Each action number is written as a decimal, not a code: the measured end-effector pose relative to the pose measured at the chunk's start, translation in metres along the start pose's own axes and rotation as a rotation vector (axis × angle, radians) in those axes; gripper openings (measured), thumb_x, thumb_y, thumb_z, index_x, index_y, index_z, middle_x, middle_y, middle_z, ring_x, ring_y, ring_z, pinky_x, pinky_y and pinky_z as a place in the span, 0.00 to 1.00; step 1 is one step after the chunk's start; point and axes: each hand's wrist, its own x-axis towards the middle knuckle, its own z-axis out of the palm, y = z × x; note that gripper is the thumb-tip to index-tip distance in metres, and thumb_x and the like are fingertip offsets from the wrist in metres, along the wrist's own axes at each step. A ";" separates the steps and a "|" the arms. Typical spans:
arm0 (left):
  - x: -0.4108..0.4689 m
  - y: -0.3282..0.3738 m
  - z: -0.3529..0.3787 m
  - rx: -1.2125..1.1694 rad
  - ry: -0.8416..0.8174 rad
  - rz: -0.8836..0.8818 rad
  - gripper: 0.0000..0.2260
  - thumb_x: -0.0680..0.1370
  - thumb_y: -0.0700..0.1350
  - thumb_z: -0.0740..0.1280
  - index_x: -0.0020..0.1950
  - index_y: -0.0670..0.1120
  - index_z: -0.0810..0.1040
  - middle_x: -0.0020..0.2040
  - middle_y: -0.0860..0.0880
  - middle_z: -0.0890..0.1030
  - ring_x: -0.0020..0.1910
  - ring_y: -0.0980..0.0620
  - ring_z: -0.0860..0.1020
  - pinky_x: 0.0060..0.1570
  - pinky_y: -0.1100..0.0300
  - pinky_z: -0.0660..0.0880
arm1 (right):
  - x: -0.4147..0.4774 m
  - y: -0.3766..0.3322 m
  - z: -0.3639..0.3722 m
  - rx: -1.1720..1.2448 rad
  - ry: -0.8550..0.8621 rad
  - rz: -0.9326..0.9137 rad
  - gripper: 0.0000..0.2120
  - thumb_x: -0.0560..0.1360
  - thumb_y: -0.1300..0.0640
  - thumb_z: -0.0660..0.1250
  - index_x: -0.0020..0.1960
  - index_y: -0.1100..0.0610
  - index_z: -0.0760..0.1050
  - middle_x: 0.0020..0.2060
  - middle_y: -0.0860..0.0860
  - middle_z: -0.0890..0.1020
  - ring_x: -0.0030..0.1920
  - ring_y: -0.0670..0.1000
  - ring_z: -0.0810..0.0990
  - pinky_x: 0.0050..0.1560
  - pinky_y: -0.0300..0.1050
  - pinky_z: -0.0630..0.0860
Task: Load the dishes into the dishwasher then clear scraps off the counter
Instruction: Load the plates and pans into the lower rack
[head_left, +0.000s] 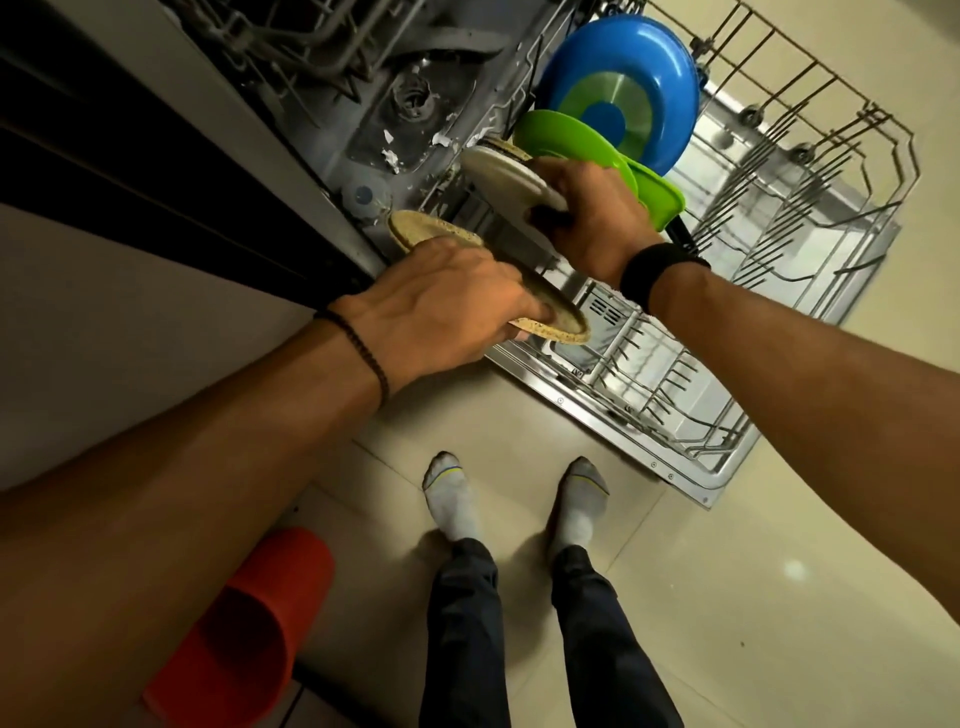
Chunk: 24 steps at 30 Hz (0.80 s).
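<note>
Both our hands busy over pulled-out lower rack (779, 218). Left hand (447, 296) grips speckled tan plate (431, 231) by rim, fingers curled over top; plate tilted above rack's corner nearest us, beside open tub (415, 104). Right hand (592, 208) clamps cream plate (498, 179), held just in front of green plate (561, 137). Green plate and blue bowl (628, 83) stand on edge in rack, along edge nearest tub. Dishwasher door (545, 400) lies open under rack. Red bin (249, 613) on floor (753, 597) near our socked feet (449, 499).
</note>
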 end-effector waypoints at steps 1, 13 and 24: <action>0.000 -0.001 -0.001 -0.005 0.002 -0.004 0.21 0.81 0.56 0.63 0.74 0.63 0.68 0.63 0.55 0.78 0.63 0.49 0.74 0.62 0.52 0.68 | -0.001 -0.003 -0.001 -0.005 -0.006 -0.016 0.17 0.77 0.60 0.66 0.65 0.50 0.76 0.55 0.50 0.83 0.56 0.54 0.79 0.47 0.37 0.64; 0.002 0.001 -0.003 0.001 0.005 -0.032 0.17 0.81 0.56 0.62 0.70 0.60 0.74 0.62 0.54 0.79 0.61 0.47 0.76 0.61 0.50 0.71 | 0.001 -0.017 0.018 -0.052 0.037 0.035 0.24 0.77 0.56 0.65 0.72 0.47 0.69 0.60 0.56 0.81 0.60 0.62 0.78 0.56 0.49 0.73; 0.002 -0.006 0.003 -0.014 0.003 -0.023 0.19 0.81 0.58 0.62 0.72 0.64 0.71 0.61 0.54 0.79 0.63 0.48 0.76 0.60 0.49 0.73 | -0.005 -0.001 0.019 0.043 0.125 0.081 0.20 0.78 0.58 0.65 0.69 0.48 0.72 0.59 0.51 0.82 0.60 0.57 0.79 0.58 0.51 0.76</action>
